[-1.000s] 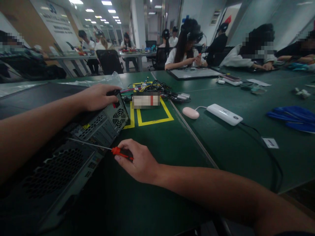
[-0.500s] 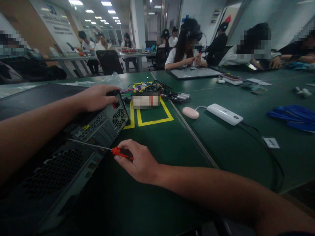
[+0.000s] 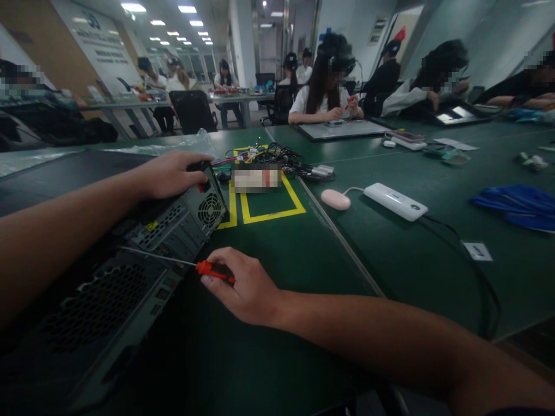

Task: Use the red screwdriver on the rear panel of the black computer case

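Observation:
A dark desktop computer case (image 3: 182, 228) is at the left, its rear panel with fan grille, slots and ports turned to the right. My left hand (image 3: 176, 173) grips the top edge of the case near the grille, its thumb bent over the rear edge. In my right hand (image 3: 249, 289) is a screwdriver (image 3: 206, 268) with a red-and-black handle and a long thin shaft. The shaft points left across the rear panel. Its tip reaches the panel's dark area below my left forearm; whether it sits in a screw I cannot tell.
Beyond the case lies a bundle of cables (image 3: 280, 153) by yellow tape marks (image 3: 273, 218). A pink mouse-shaped object (image 3: 335, 199), a white power bank (image 3: 395, 201) and blue cloth (image 3: 515, 205) lie to the right. Several people work across the green table (image 3: 416, 260).
My hands, the screwdriver and the case stay nearly where they were. Across the table, one person's hands have lowered and another person has raised their head and hands.

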A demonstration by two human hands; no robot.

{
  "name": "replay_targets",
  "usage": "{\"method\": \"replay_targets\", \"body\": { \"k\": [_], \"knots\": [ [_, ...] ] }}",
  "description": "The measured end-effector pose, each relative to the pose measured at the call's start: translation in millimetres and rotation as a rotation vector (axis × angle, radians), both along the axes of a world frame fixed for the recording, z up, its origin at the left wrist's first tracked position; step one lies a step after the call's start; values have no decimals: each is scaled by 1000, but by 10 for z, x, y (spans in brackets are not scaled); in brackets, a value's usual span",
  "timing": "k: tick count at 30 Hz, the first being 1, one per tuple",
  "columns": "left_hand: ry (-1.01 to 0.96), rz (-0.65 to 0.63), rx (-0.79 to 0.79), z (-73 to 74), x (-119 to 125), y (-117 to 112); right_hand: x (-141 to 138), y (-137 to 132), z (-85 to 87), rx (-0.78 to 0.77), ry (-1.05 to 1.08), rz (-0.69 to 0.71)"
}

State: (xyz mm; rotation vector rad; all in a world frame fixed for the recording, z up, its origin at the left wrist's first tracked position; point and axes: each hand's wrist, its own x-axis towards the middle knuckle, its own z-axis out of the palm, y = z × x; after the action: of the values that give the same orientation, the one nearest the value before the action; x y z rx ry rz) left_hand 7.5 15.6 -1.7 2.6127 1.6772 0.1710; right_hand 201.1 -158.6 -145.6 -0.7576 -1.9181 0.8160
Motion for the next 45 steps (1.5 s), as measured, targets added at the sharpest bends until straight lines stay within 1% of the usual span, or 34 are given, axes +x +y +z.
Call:
{"method": "replay_targets", "body": {
  "k": [11, 18, 27, 41, 45],
  "knots": [
    [-5, 9, 6, 2, 13, -11, 0, 0, 7, 23, 6, -6],
    [11, 6, 12, 10, 37, -35, -3, 5, -2, 33, -32, -17],
    [0, 6, 3, 6, 4, -10, -6, -28, 8, -49, 9, 2],
    [6, 3, 5, 13, -2, -4, -7, -14, -3, -24, 11, 19],
    [-9, -20, 0, 3, -7, 6, -7, -14, -7, -17, 6, 6]
  ]
}}
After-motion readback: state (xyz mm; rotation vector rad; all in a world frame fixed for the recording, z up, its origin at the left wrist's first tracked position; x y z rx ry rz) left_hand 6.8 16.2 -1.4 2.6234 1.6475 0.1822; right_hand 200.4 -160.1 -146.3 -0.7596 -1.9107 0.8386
